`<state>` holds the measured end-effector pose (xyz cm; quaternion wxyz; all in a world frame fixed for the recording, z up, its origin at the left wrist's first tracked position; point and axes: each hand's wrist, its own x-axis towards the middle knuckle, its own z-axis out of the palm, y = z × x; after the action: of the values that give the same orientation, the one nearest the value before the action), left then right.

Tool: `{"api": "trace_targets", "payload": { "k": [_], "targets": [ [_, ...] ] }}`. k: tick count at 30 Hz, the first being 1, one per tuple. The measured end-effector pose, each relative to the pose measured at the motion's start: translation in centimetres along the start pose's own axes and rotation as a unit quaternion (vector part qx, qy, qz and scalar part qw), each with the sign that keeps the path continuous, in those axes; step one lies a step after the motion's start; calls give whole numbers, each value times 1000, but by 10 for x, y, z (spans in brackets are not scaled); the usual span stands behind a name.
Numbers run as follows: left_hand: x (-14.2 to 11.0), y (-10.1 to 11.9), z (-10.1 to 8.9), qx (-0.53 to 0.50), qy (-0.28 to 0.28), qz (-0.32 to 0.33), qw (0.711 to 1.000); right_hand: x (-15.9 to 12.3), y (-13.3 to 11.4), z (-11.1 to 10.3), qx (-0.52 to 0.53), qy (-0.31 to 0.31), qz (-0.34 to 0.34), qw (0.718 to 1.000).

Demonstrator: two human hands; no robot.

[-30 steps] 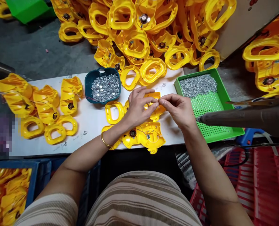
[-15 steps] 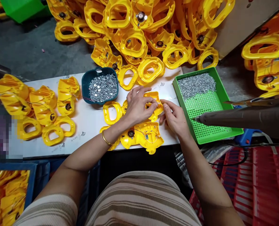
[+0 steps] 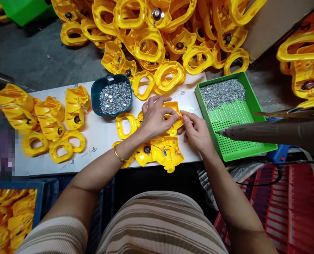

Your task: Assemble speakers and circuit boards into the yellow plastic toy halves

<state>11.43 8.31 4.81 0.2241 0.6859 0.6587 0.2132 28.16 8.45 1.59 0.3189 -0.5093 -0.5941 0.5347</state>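
Over a yellow plastic shell (image 3: 173,106) on the white board, my left hand (image 3: 157,118) reaches in, thumb and forefinger pinched at the shell's right side. My right hand (image 3: 197,129) comes from the right, thumb and forefinger closed close to the left fingertips. Something tiny and pale seems to show between them, too small to name. Closer to me lies a second yellow shell (image 3: 176,143), inside up, with a round black speaker (image 3: 147,149), thin wires and a small circuit board (image 3: 165,153). A yellow oval ring (image 3: 119,127) is left of my left hand.
A dark teal basket (image 3: 94,102) holds small metal parts. On the right stands a green tray (image 3: 255,100) of screws, with a dark screwdriver-like tool (image 3: 254,132) above it. Yellow shells (image 3: 76,102) sit at left; more are heaped behind. Red crates (image 3: 302,208) are at lower right.
The view has shifted slightly. Both hands stay at the same shell, fingertips close together; little else differs.
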Motion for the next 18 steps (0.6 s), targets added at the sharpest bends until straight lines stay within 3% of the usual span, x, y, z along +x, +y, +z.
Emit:
{"api": "trace_targets", "payload": {
  "k": [9, 14, 18],
  "targets": [
    [3, -2, 1, -3, -9, 3, 1000, 2, 0, 2, 27, 8, 14, 1000],
    [6, 0, -1, 4, -12, 9, 1000, 10, -12, 2, 139, -49, 72, 986],
    [3, -4, -5, -4, -3, 35, 999, 15, -26, 2, 130, -94, 99, 982]
  ]
}}
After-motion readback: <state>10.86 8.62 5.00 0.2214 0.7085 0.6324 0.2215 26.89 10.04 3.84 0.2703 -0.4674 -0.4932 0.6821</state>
